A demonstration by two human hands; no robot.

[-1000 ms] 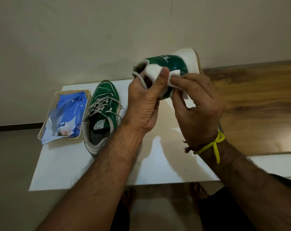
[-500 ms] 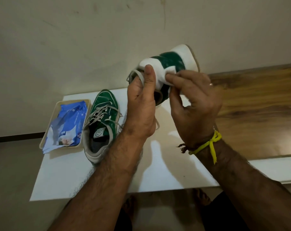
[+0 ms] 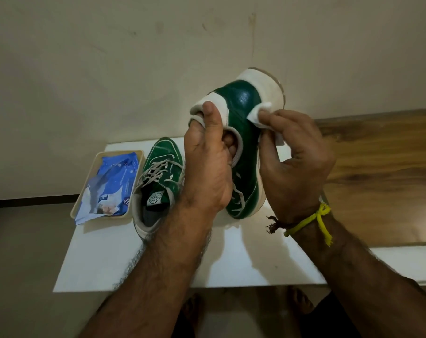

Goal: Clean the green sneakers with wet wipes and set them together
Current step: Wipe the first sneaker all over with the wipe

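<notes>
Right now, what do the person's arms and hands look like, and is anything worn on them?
Both forearms are bare and hairy, with no sleeves or gloves in view. The left hand and its wrist carry nothing. The right hand has a yellow cord knotted round the wrist, loose ends hanging, and beside it a darker frayed thread. No rings or watch are visible.

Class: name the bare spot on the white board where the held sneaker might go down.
Free: white board right of the resting sneaker, under the held sneaker, and its near strip. Crowded: left edge, where the wipes tray lies close beside the resting sneaker.
</notes>
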